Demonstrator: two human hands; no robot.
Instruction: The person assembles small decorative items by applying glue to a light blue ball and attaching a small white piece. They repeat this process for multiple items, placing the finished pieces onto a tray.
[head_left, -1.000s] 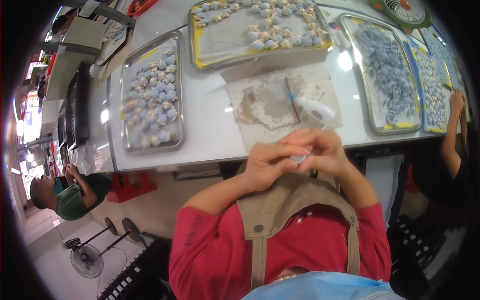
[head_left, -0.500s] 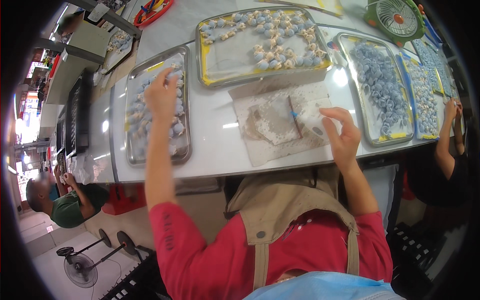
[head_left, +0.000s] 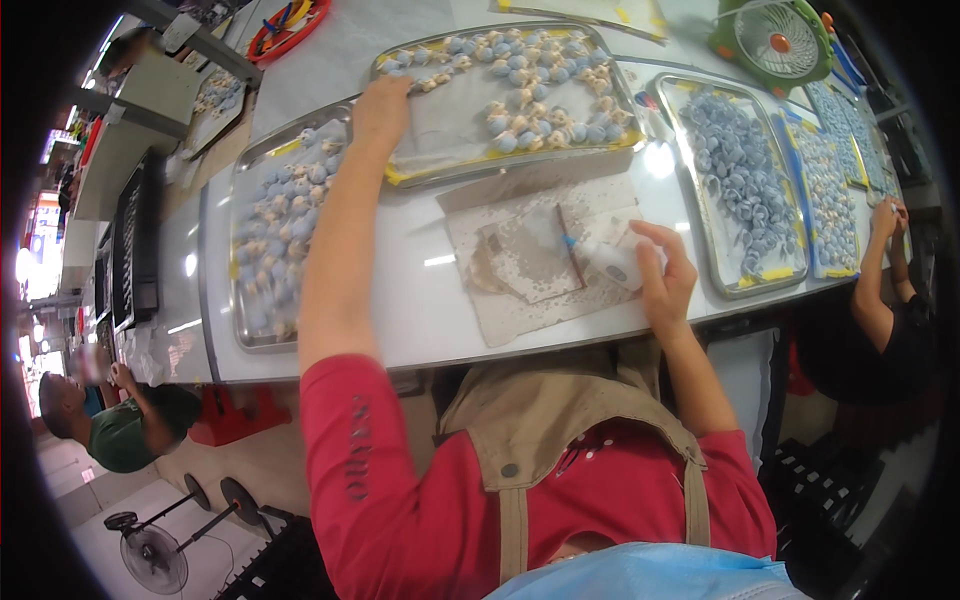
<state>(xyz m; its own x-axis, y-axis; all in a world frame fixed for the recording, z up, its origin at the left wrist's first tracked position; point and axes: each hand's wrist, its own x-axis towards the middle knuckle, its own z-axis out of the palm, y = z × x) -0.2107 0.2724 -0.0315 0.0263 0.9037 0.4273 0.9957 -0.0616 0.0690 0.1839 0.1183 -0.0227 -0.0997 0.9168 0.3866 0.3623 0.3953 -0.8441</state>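
My left hand (head_left: 381, 112) reaches over the left end of the wide middle tray (head_left: 520, 167). Its fingers are drawn together beside small blue-and-cream pieces (head_left: 432, 80); what they hold, if anything, is hidden. My right hand (head_left: 668, 278) hovers at the near right of a damp-stained cardboard sheet (head_left: 500, 322), thumb and forefinger apart. Beside that thumb lies a white squeeze bottle (head_left: 606, 263) with a blue tip, the tip propped on a thin brown stick (head_left: 572, 262). Under my left forearm stands a second metal tray (head_left: 240, 315) of similar pieces (head_left: 275, 225).
On the right, a tray (head_left: 745, 290) holds blue curled shapes (head_left: 740, 180), with a blue-edged tray (head_left: 838, 272) past it. A green fan (head_left: 775, 45) stands at the far right. Co-workers sit at the left (head_left: 125, 435) and right (head_left: 865, 330). A red basket (head_left: 290, 25) is far left.
My left hand has moved from above the left tray, away and to the right, to the middle tray's left end. My right hand stays beside the bottle. The whole view has shifted slightly.
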